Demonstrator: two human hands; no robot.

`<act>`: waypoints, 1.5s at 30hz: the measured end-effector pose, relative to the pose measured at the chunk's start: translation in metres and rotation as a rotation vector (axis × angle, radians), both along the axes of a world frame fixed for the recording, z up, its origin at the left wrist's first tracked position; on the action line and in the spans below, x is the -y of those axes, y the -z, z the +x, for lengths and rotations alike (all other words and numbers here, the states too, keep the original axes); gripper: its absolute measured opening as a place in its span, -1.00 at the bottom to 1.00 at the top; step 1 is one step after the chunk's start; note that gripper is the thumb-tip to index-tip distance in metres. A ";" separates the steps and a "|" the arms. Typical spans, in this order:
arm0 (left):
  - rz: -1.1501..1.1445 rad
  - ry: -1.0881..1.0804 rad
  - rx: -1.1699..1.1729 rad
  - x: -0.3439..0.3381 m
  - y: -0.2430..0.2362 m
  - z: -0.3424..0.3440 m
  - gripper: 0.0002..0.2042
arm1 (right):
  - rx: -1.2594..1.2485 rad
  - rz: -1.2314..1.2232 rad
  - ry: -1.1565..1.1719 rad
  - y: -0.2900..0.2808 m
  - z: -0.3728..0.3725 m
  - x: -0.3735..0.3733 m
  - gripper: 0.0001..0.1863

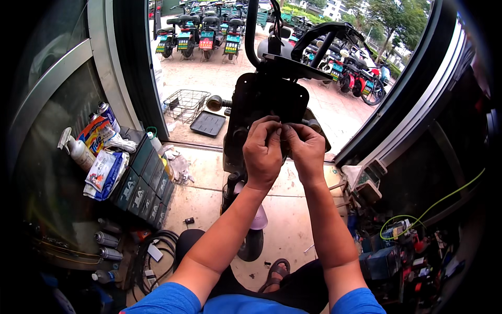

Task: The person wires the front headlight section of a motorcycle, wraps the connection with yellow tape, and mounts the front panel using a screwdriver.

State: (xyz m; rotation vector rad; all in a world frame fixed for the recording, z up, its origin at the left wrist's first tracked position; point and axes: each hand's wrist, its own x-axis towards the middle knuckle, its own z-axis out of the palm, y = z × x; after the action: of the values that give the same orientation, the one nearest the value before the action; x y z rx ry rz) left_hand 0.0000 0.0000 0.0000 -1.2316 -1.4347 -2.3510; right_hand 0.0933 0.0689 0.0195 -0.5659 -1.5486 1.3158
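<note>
My left hand (261, 149) and my right hand (306, 152) meet at the lower part of a black panel (269, 97) on the front of an electric two-wheeler. Fingers of both are closed in pinches, close together; what they hold is too small and shadowed to make out. Above the panel rise a bent dark tube (251, 29) and a black frame (327, 42). A round lamp-like part (214, 103) sticks out at the panel's left. Below, between my forearms, are a pale purple fender (259, 219) and the black wheel (251, 243).
Stacked dark batteries (141, 193) carrying bottles and packets stand left, near coiled black cable (140, 261). A black tray (207, 124) and wire basket (178, 102) lie outside the doorway, with parked scooters (209, 36) beyond. Cluttered tools (402, 251) and a green hose (449, 199) are right.
</note>
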 end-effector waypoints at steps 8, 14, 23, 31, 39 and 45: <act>-0.020 0.194 0.176 -0.001 -0.002 -0.001 -0.92 | 0.117 0.387 0.209 -0.004 0.003 0.009 -0.83; -0.052 0.244 0.156 -0.001 0.001 -0.006 -0.90 | 0.213 0.892 0.369 -0.013 0.011 0.011 -0.88; -0.107 0.343 0.232 0.010 -0.004 -0.015 -0.90 | 0.208 1.115 0.350 -0.018 0.014 0.000 -0.83; -0.152 0.364 0.247 0.007 0.001 -0.019 -0.89 | 0.245 1.409 0.270 -0.037 0.014 -0.009 -0.83; -0.176 0.377 0.210 0.010 -0.001 -0.023 -0.90 | 0.428 1.631 0.089 -0.054 0.024 -0.020 -0.84; -0.174 0.355 0.203 0.011 -0.007 -0.021 -0.89 | 0.452 1.638 0.137 -0.052 0.027 -0.019 -0.82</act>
State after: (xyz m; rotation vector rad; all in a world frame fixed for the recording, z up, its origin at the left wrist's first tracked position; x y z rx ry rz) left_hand -0.0212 -0.0107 0.0067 -1.4301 -1.6295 -2.6981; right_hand 0.1203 0.0877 0.0720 0.1423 -2.2709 -0.4587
